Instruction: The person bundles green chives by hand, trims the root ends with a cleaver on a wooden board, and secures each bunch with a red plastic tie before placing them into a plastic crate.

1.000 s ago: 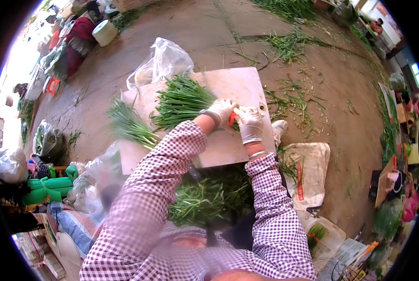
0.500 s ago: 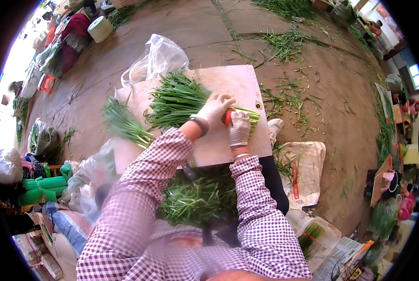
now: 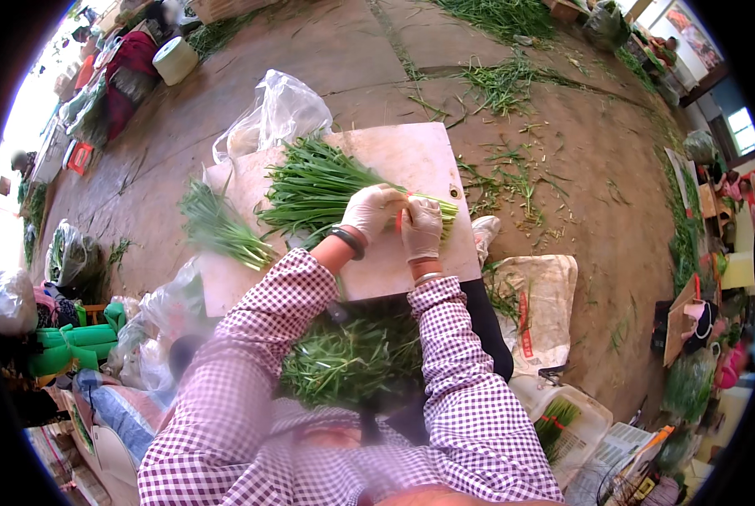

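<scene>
A pale cutting board (image 3: 411, 156) lies on the brown ground, and a bundle of long green chives (image 3: 310, 185) fans out across it. My left hand (image 3: 371, 211), in a thin glove, presses down on the bundle near its stem end. My right hand (image 3: 421, 228), also gloved, grips the same stems just to the right, with something orange-red (image 3: 399, 221) showing between the two hands. A smaller bunch of chives (image 3: 217, 228) rests at the board's left edge. A heap of greens (image 3: 352, 358) sits in my lap below the board.
A crumpled clear plastic bag (image 3: 280, 114) lies behind the board. Green trimmings (image 3: 504, 84) are scattered over the ground. A printed sack (image 3: 538, 295) and a clear tub (image 3: 563, 417) sit at the right. Bags and green containers (image 3: 70, 346) crowd the left.
Both hands have moved left and closer together on the chive bundle. The view has shifted slightly, and the small bunch at the left now lies still.
</scene>
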Demonstrator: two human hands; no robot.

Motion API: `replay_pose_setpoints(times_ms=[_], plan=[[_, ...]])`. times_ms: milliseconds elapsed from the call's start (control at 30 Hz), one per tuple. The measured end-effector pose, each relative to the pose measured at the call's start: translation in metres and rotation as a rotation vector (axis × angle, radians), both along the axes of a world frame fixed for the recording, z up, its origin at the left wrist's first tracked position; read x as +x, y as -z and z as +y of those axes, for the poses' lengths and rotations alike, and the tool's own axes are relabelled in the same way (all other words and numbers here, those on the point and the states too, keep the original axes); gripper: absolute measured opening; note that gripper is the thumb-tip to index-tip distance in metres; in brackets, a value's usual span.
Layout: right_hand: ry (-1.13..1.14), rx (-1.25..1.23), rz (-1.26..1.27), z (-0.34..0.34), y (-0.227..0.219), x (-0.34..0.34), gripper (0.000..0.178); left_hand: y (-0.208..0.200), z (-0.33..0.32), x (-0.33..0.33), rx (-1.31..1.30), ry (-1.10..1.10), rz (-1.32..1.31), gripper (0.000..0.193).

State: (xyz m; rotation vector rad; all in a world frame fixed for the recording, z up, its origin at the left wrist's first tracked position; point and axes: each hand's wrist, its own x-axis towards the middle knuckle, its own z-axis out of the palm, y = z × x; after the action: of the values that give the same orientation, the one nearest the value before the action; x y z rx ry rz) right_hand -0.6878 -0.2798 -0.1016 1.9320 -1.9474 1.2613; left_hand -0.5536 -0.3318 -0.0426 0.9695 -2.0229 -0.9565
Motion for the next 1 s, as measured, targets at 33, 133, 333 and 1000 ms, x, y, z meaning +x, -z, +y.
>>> replay_pose_setpoints(times_ms=[33,133,333,1000], plan=[[0.005,0.007,-0.002,-0.002,-0.002,-0.001,0.007,0.001,-0.005,-0.001,-0.021,-0.008,0.031,0.013],[0.012,0.068,-0.123,-0.003,-0.005,-0.005,0.006,0.007,-0.020,-0.012,-0.156,-0.045,0.006,0.008],[-0.015,-0.009,-0.176,-0.005,-0.024,-0.004,0.007,0.031,-0.059,-0.035,-0.018,0.030,-0.178,0.006],[0.072,0.130,0.086,-0.057,-0.002,-0.039,0.004,0.066,-0.138,-0.082,0.051,0.371,-0.514,0.010]])
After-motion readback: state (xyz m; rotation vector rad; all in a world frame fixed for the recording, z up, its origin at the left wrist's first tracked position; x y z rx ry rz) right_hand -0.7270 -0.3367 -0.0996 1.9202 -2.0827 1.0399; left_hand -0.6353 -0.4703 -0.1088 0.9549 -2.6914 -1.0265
